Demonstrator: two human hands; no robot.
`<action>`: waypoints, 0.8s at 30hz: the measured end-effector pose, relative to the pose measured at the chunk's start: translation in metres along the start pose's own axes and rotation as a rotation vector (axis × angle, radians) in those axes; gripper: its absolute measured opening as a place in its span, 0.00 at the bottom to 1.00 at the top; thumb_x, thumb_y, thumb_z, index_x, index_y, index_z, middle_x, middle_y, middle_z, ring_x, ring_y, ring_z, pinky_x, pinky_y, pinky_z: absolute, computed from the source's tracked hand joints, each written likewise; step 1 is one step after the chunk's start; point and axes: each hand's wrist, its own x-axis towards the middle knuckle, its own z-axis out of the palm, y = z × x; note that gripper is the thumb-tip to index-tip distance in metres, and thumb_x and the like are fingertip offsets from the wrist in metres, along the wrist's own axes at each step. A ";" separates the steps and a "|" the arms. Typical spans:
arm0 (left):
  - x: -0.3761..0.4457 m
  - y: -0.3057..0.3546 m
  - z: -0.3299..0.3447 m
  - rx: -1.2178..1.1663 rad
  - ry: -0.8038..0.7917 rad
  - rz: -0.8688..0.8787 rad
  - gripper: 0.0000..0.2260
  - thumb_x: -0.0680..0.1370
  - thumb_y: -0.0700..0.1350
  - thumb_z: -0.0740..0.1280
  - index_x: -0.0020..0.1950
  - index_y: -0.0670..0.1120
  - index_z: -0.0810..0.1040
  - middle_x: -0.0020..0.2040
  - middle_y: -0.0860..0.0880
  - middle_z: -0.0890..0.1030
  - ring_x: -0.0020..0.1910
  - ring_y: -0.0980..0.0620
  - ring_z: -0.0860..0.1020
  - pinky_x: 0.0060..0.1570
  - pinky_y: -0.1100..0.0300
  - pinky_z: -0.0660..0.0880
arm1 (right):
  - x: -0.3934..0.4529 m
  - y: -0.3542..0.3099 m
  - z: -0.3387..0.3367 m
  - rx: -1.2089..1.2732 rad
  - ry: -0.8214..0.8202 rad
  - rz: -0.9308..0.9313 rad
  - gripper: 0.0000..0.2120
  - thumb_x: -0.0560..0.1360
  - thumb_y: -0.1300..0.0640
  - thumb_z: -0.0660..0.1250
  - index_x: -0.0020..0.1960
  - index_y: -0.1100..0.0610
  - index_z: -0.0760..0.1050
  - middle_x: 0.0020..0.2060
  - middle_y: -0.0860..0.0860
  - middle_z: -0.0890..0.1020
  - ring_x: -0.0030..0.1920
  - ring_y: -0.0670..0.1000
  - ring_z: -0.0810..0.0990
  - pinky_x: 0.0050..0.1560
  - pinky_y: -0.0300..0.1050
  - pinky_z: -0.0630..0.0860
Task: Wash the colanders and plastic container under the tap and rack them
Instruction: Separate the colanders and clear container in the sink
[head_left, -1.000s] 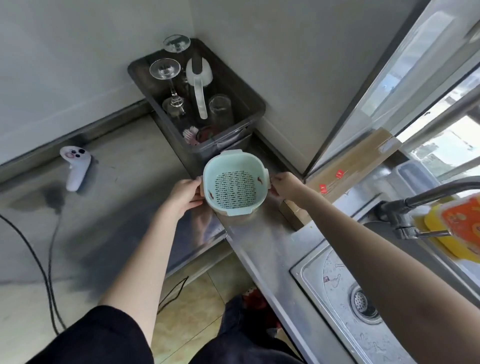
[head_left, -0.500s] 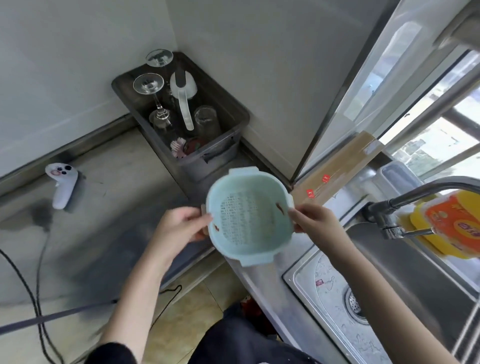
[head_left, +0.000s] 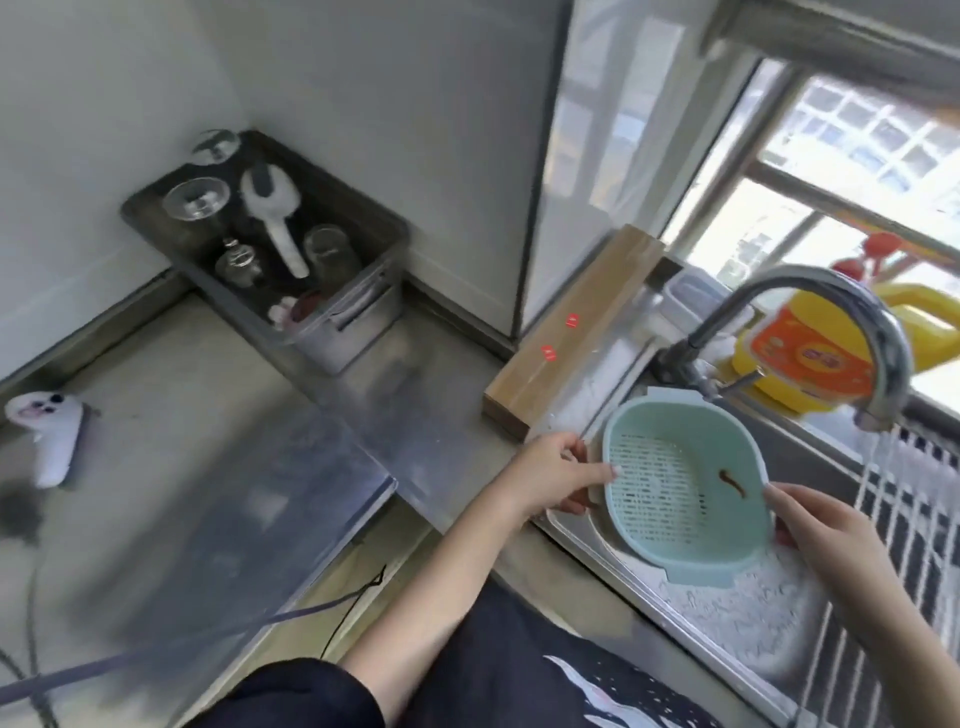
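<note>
colander (head_left: 675, 483) moved over sink (head_left: 737, 613) | between both hands, gripped

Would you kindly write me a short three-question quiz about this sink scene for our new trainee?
1. True or false: water is running from the tap.
2. Which hands hold the green colander? A) left only B) right only C) both
3. Fill in: the brown smear lies on the colander's inner wall, on the side near the ____ hand.

Key:
1. True; a stream falls from the spout, beside the colander and not yet onto it.
2. C; the left hand and the right hand grip opposite rims above the sink.
3. right
</note>
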 end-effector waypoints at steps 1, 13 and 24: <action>0.007 0.002 0.005 0.014 -0.031 0.003 0.13 0.75 0.46 0.71 0.41 0.45 0.68 0.43 0.43 0.78 0.34 0.53 0.78 0.33 0.64 0.78 | -0.001 0.008 -0.001 0.015 0.020 0.012 0.08 0.78 0.54 0.65 0.50 0.52 0.82 0.41 0.49 0.86 0.46 0.56 0.83 0.47 0.47 0.80; 0.059 0.009 0.082 0.025 -0.341 -0.104 0.11 0.74 0.39 0.71 0.47 0.45 0.68 0.46 0.43 0.82 0.39 0.50 0.81 0.39 0.58 0.78 | -0.020 0.079 -0.026 0.169 0.287 0.158 0.10 0.77 0.54 0.65 0.52 0.57 0.82 0.42 0.48 0.85 0.42 0.48 0.83 0.41 0.44 0.78; 0.080 -0.002 0.117 0.069 -0.170 -0.040 0.11 0.83 0.48 0.55 0.47 0.46 0.74 0.41 0.46 0.79 0.37 0.53 0.78 0.34 0.60 0.75 | -0.013 0.099 -0.023 0.139 0.318 0.240 0.05 0.77 0.55 0.65 0.53 0.52 0.74 0.42 0.50 0.82 0.41 0.48 0.82 0.43 0.52 0.82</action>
